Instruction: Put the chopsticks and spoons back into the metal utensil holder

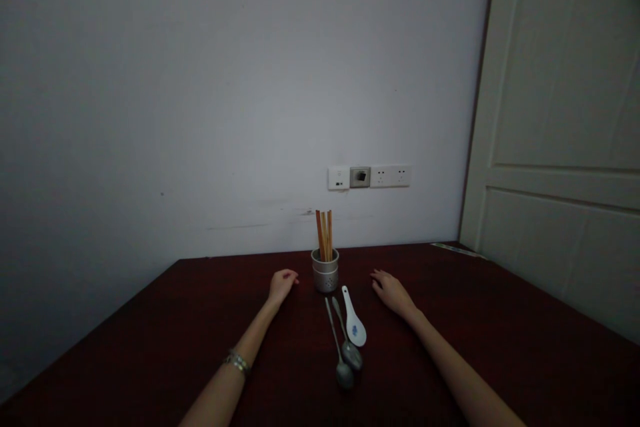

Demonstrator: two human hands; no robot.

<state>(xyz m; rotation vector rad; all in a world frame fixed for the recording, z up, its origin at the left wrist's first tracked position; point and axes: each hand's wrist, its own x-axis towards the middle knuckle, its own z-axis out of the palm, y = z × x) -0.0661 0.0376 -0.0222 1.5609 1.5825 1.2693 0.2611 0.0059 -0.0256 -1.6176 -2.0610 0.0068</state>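
Left grip: your left hand (283, 283) rests on the bench (150, 333), fingers loosely curled, holding nothing.
Right grip: your right hand (393, 291) lies flat, fingers spread, empty.
Between hands: cup (325, 273) holding upright chopsticks (324, 235).
Nearer you: white spoon (354, 327) and two metal spoons (344, 373), side by side, just before the cup.

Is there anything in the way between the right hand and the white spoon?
No. Only bare table shows between the right hand and the white spoon. The two metal spoons lie on its other side, and the cup of chopsticks stands farther back.
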